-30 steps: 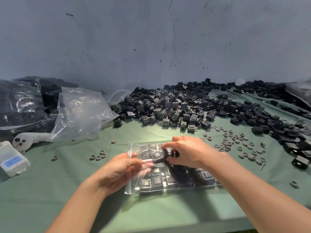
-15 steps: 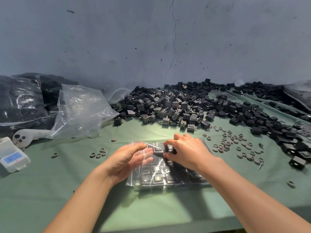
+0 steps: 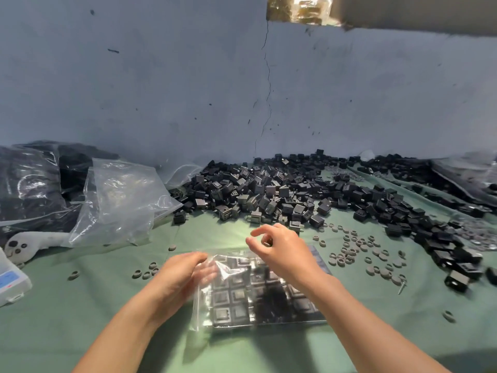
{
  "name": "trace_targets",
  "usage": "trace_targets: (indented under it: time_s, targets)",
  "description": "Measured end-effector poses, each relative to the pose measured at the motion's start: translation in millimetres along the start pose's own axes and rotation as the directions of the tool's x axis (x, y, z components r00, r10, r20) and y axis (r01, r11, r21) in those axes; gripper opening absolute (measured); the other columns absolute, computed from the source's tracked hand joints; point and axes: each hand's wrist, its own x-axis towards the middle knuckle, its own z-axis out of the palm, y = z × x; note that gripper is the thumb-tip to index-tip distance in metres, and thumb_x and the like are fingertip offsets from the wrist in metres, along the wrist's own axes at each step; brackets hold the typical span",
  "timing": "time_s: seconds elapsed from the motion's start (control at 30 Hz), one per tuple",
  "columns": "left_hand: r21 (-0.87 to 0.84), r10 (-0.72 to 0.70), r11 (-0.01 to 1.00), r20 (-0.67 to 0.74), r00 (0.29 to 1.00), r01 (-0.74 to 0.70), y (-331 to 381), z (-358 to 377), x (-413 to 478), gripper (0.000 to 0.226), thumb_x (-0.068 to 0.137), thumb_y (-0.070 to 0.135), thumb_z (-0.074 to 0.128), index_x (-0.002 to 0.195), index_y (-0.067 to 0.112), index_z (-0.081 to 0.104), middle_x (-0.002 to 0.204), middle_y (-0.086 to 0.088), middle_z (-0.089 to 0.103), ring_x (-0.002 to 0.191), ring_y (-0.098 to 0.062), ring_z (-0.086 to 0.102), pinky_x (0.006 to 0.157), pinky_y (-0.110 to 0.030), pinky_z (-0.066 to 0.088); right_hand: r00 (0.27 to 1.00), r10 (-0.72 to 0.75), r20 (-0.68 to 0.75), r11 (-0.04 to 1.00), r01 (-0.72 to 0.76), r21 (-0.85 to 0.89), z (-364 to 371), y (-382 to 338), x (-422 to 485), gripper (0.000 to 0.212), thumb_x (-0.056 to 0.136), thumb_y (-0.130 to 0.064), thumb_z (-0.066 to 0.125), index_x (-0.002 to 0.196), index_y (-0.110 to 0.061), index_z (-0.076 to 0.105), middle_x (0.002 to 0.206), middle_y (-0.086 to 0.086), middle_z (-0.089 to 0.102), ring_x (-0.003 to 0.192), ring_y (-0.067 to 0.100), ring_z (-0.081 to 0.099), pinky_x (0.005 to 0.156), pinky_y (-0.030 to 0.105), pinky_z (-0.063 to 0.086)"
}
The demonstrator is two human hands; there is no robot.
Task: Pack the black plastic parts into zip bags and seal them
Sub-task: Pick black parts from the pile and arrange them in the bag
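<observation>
We've one cam only — head-worn, wide-angle, facing fwd & down over the table (image 3: pixel 53 332) from its near edge, close in.

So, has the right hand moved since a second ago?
Yes. The right hand has left the mouth of the bag and moved away from the person, toward the pile of black parts.

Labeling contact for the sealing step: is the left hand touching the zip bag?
Touching. Head view: the left hand is at the left edge of the zip bag, its fingers showing through the clear plastic that lies against them.
</observation>
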Motion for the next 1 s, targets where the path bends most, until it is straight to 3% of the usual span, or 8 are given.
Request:
trace_targets:
  time_s: [0.1, 0.23, 0.37, 0.53, 0.67, 0.8, 0.9, 1.0]
  targets:
    - [0.617, 0.461, 0.75, -0.226, 0.858, -0.24, 10.2, 6.6, -7.9, 0.046, 0.098, 0.024, 0.055, 0.142, 0.016, 0.045, 0.126, -0.005, 0.054, 0.1, -0.013, 0.06, 0.093, -0.034, 0.048, 0.974, 0.199, 0.106, 0.763, -0.222, 0.607, -3.5, -18.8, 8.9, 0.033, 0.097, -0.051, 0.053, 0.109, -0.025, 0.071, 0.097, -0.006, 0.07, 0.081, 0.015, 0.067, 0.064, 0.02, 0.052]
    - [0.605, 0.599, 0.559, 0.178, 0.78, -0.567, 18.1, 43.0, -30.9, 0.021, 0.097, 0.037, 0.057, 0.118, 0.039, 0.057, 0.107, 0.014, 0.058, 0.087, 0.005, 0.056, 0.071, -0.011, 0.042, 0.876, 0.397, 0.272, 0.31, -0.408, 0.859, 1.9, -40.3, 13.2, 0.035, 0.1, -0.045, 0.049, 0.095, -0.022, 0.074, 0.088, 0.003, 0.067, 0.072, 0.017, 0.059, 0.064, 0.029, 0.047]
    - [0.561, 0.609, 0.515, 0.292, 0.737, -0.648, 14.3, 67.5, -36.3, 0.014, 0.097, 0.033, 0.059, 0.109, 0.039, 0.06, 0.107, 0.011, 0.057, 0.089, 0.003, 0.056, 0.076, -0.008, 0.041, 0.778, 0.403, 0.483, -0.231, -0.424, 0.876, 3.3, -48.5, 12.1, 0.034, 0.1, -0.043, 0.051, 0.094, -0.015, 0.07, 0.08, 0.007, 0.057, 0.044, 0.018, 0.059, 0.049, 0.03, 0.053]
    - [0.557, 0.565, 0.513, 0.354, 0.746, -0.653, -0.2, 67.2, -43.7, 0.017, 0.096, 0.034, 0.061, 0.112, 0.036, 0.057, 0.112, 0.015, 0.054, 0.092, 0.0, 0.058, 0.074, -0.012, 0.042, 0.699, 0.488, 0.522, -0.357, -0.386, 0.851, 4.0, -37.7, 7.3, 0.031, 0.101, -0.043, 0.049, 0.087, -0.02, 0.064, 0.082, 0.003, 0.056, 0.058, 0.016, 0.045, 0.063, 0.03, 0.04]
    - [0.306, 0.542, 0.723, 0.306, 0.783, -0.62, -3.0, 65.2, -53.1, 0.019, 0.094, 0.019, 0.067, 0.107, 0.029, 0.061, 0.103, 0.01, 0.068, 0.081, -0.005, 0.064, 0.071, -0.022, 0.051, 0.715, 0.472, 0.516, -0.439, -0.317, 0.84, 5.7, -36.0, 3.2, 0.029, 0.1, -0.042, 0.051, 0.089, -0.02, 0.066, 0.085, 0.004, 0.057, 0.071, 0.02, 0.051, 0.088, 0.039, 0.049]
    - [-0.104, 0.496, 0.865, 0.042, 0.867, -0.49, 9.4, 32.0, -52.7, 0.016, 0.094, 0.021, 0.06, 0.105, 0.028, 0.069, 0.099, -0.004, 0.073, 0.081, -0.016, 0.069, 0.067, -0.027, 0.057, 0.707, 0.606, 0.365, -0.278, -0.242, 0.93, -3.3, -14.9, -1.0, 0.028, 0.099, -0.035, 0.051, 0.097, -0.014, 0.07, 0.096, 0.008, 0.064, 0.076, 0.017, 0.054, 0.061, 0.026, 0.048]
    - [-0.475, 0.304, 0.812, -0.151, 0.94, -0.339, 8.6, -10.7, -41.3, 0.021, 0.1, 0.018, 0.051, 0.113, 0.015, 0.066, 0.107, -0.014, 0.066, 0.087, -0.018, 0.065, 0.077, -0.031, 0.053, 0.65, 0.76, -0.009, 0.167, -0.182, 0.969, -8.7, 14.8, -5.8, 0.032, 0.103, -0.036, 0.045, 0.099, -0.014, 0.068, 0.084, 0.002, 0.062, 0.067, 0.012, 0.049, 0.058, 0.025, 0.041]
    - [-0.502, 0.189, 0.817, -0.233, 0.954, -0.285, -6.9, -29.6, -30.0, 0.035, 0.1, 0.021, 0.054, 0.13, 0.003, 0.055, 0.116, -0.019, 0.058, 0.085, -0.017, 0.061, 0.071, -0.024, 0.055, 0.707, 0.618, -0.343, 0.699, -0.294, 0.652, -3.7, 43.8, -15.2, 0.039, 0.104, -0.047, 0.037, 0.093, -0.026, 0.068, 0.086, -0.002, 0.057, 0.067, 0.012, 0.049, 0.059, 0.027, 0.037]
